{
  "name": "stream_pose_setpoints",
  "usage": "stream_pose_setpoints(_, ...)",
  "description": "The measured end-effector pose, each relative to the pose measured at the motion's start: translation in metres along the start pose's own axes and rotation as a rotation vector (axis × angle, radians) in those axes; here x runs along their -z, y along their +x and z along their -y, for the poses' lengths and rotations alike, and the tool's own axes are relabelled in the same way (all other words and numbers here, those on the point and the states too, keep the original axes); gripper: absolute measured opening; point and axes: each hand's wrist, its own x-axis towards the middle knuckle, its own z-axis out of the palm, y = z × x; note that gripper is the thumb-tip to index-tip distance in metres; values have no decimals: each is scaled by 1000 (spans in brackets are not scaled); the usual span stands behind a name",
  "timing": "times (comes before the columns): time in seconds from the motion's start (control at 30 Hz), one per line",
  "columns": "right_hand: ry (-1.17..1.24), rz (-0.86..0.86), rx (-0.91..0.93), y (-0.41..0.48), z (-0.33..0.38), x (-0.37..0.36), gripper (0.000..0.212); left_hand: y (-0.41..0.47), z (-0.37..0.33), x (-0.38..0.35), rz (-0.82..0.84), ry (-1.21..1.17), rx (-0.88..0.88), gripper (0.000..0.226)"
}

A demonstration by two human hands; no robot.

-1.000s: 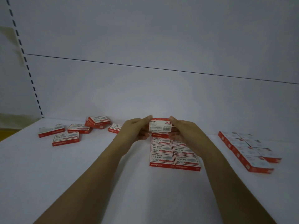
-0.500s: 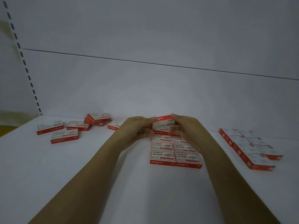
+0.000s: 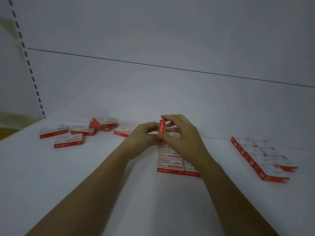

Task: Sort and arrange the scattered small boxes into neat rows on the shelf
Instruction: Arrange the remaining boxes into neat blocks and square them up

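One upright red "wengu" box [image 3: 162,126], tight in left hand [image 3: 142,136] and right hand [image 3: 183,135] fingers [image 3: 172,117], above "24/6" rows [image 3: 170,163].

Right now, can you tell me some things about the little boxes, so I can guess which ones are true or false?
1. The left hand and right hand hold one box together. True.
2. That box lies flat. False: it is held upright, red edge facing us, above the middle rows.
3. Scattered boxes lie on the left. True.
4. No boxes sit on the right. False: a neat block sits there.
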Motion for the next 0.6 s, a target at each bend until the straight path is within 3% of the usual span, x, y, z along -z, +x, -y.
stream_pose_setpoints(0.27, -67, -15, 1, 2, -9, 13, 47, 0, -5, 5, -28, 14, 16, 42)
stream_pose_setpoints(0.5, -106, 65, -202, 2, -19, 21, 46, -6, -18, 9, -120, 6, -82, 43)
stream_pose_setpoints(0.6, -96, 132, -273, 3, -22, 16, 38, -11, -26, 2, -140, 126, -177, 42)
